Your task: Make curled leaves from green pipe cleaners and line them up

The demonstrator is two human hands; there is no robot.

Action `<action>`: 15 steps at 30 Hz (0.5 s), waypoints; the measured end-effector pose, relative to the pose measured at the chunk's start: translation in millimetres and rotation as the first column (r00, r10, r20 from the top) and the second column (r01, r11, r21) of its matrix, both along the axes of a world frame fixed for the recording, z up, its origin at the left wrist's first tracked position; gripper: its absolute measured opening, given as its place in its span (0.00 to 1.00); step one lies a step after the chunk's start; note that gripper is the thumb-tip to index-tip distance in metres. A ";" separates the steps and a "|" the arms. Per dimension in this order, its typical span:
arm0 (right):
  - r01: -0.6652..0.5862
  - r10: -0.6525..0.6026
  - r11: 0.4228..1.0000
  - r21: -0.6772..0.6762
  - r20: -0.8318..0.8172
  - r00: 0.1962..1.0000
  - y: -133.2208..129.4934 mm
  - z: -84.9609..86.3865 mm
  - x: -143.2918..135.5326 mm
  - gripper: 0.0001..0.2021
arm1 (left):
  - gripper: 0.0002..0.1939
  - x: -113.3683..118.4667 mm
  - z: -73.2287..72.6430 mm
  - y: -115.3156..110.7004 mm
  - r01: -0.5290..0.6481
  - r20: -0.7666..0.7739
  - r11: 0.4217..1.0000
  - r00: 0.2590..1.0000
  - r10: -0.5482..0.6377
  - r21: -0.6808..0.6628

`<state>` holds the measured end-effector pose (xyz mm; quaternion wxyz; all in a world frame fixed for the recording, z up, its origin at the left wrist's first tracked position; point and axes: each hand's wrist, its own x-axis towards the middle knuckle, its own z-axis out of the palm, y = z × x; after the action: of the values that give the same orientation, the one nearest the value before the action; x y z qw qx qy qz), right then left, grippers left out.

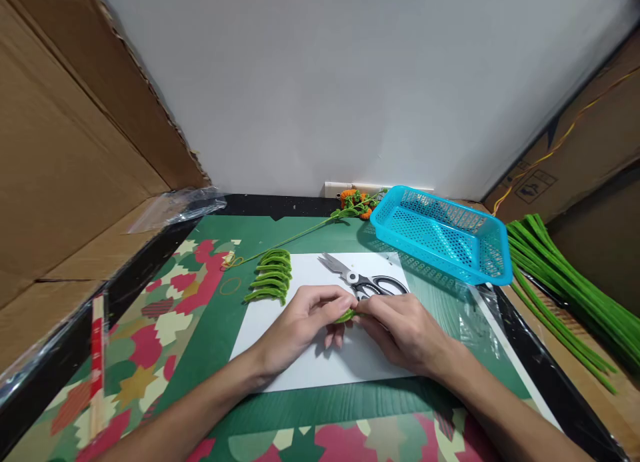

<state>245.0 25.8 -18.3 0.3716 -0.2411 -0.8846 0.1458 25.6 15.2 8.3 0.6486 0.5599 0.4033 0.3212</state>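
Above a white paper sheet (pixel 280 369), my left hand (pixel 310 322) pinches a short green fuzzy piece (pixel 344 316) between thumb and forefinger. My right hand (pixel 400 325) meets it from the right, its fingers closed on the other end of that piece. Both hands partly hide the piece. Just behind the hands, scissors (pixel 352 277) with black-and-white handles lie on the paper, blades pointing up and left. Several curved green fuzzy pieces (pixel 273 277) are lined up in a column at the paper's left edge.
A blue perforated basket (pixel 440 265) stands at the back right. Long green fuzzy stems (pixel 575 282) lie on cardboard at the far right. Behind the paper is an orange flower (pixel 353 197) on a green stem. A red-and-white strip (pixel 97 362) lies at left; cardboard walls flank both sides.
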 end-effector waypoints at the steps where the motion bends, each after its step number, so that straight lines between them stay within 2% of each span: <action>1: -0.005 0.005 0.997 0.076 0.011 1.000 0.9 -1.5 0.7 0.11 | 0.19 0.2 -1.2 0.3 0.019 0.021 0.998 1.000 -0.018 -0.056; 5: 0.023 -0.023 0.985 0.172 -0.002 1.000 3.1 -3.0 2.8 0.13 | 0.18 0.3 -4.6 0.5 0.073 0.122 0.970 0.992 -0.045 -0.232; 8: 0.003 -0.003 0.989 0.150 -0.002 1.000 2.2 -1.3 4.5 0.13 | 0.17 0.5 -3.1 -0.3 0.090 0.137 0.960 0.989 -0.055 -0.264; 10: -0.025 0.026 0.999 0.030 -0.037 0.999 0.1 0.3 3.5 0.12 | 0.16 0.1 -0.7 -1.5 0.076 0.084 0.978 0.995 -0.060 -0.192; 11: -0.032 0.024 0.995 -0.095 -0.079 0.997 -1.2 1.2 1.9 0.11 | 0.15 -0.6 0.4 -2.2 0.062 0.040 0.991 0.998 -0.057 -0.117; 12: -0.049 0.012 0.961 -0.271 -0.138 0.990 -2.4 2.1 -0.4 0.11 | 0.14 -1.6 1.0 -2.8 0.041 -0.015 0.999 0.999 -0.041 -0.015; 13: -0.090 -0.014 0.875 -0.476 -0.211 0.977 -3.4 2.9 -3.4 0.12 | 0.12 -3.2 1.1 -3.2 0.022 -0.081 0.993 0.997 -0.013 0.113; 14: -0.158 -0.060 0.721 -0.674 -0.289 0.956 -4.1 3.6 -6.6 0.13 | 0.10 -5.1 0.3 -3.5 0.020 -0.150 0.966 0.988 0.020 0.259; 15: -0.255 -0.109 0.516 -0.817 -0.359 0.927 -4.5 4.2 -9.8 0.15 | 0.07 -7.2 -1.2 -3.4 0.045 -0.212 0.910 0.976 0.048 0.413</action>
<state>235.2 21.3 -14.2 0.3562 -0.3220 -0.6223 0.6182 18.4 11.9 7.1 0.4664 0.7163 0.3946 0.3370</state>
